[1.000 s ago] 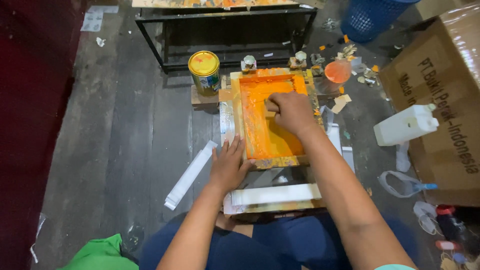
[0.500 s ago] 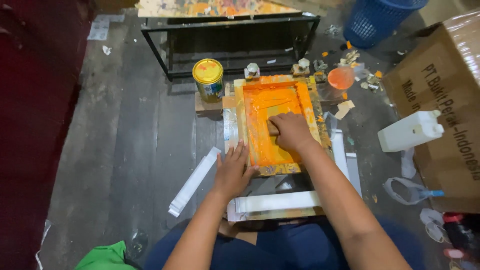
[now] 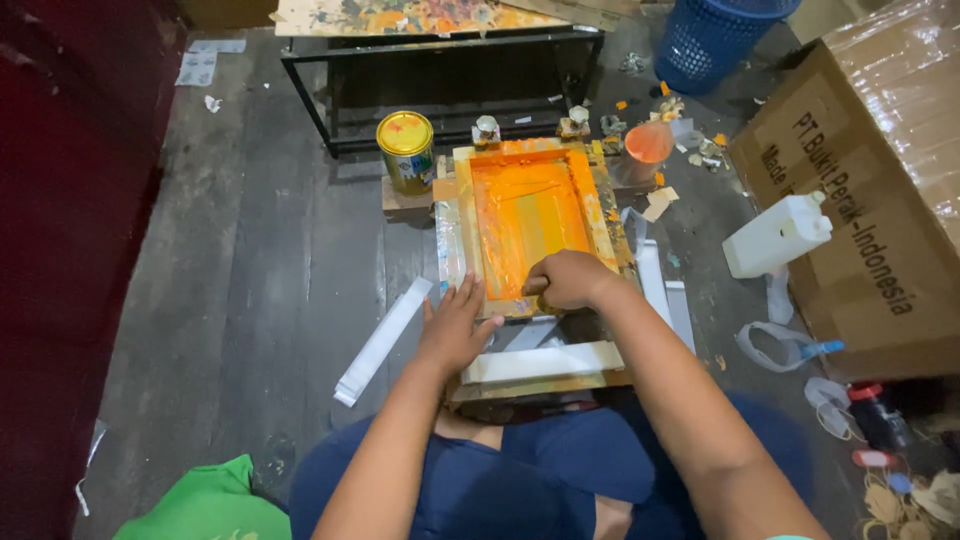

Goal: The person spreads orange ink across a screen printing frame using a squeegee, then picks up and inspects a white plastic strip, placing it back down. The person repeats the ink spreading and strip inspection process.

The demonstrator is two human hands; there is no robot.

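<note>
My right hand (image 3: pixel 568 280) grips a squeegee (barely visible) at the near edge of the orange-inked screen frame (image 3: pixel 528 222). My left hand (image 3: pixel 455 325), open and flat, braces the frame's near-left corner; I judge firm pressure keeps it steady.

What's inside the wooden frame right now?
Inside the wooden frame: a mesh coated in orange ink, streaked paler mid-panel. The right hand is closed at the near edge, covering what it grips. Anything beneath the mesh is hidden.

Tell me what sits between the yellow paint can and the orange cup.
The orange-inked printing frame lies between the paint can and the cup, in the head view.
</note>
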